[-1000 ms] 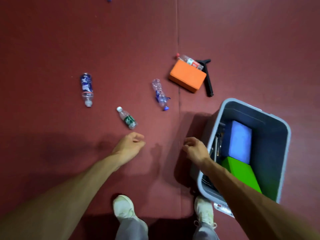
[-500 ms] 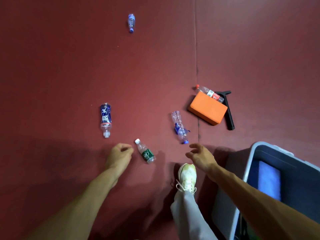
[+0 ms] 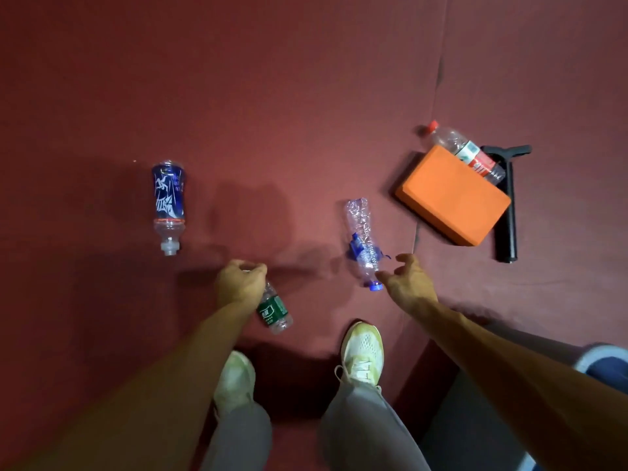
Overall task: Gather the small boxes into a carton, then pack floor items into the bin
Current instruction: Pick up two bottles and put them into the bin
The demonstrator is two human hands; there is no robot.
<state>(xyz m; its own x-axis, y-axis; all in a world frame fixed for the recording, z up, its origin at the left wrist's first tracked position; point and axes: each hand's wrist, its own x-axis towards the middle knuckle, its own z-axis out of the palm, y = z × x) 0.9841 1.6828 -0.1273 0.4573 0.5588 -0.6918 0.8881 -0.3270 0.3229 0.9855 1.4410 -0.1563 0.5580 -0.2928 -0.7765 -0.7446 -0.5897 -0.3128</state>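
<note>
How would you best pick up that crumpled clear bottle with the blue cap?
I'd grip the neck just above the blue cap, coming from the right, fingers across it: the crumpled bottle lies flat, cap end nearest the open right hand.

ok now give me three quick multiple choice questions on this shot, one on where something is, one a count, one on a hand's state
1. Where is the red-label bottle?
A) lying against the orange foam block
B) standing upright alone
C) on a shelf

2. How many plastic bottles are in view?
A) two
B) four
C) six

3. What is the right hand doing?
A) clenched in a fist
B) gripping the orange foam block
C) open, fingers spread by the crushed bottle

Answers:
1 A: it lies along the block's far edge.
2 B: the red-label bottle, the crushed bottle, the blue-label bottle and the green-label bottle.
3 C: its fingers are straight and hold nothing.
</note>
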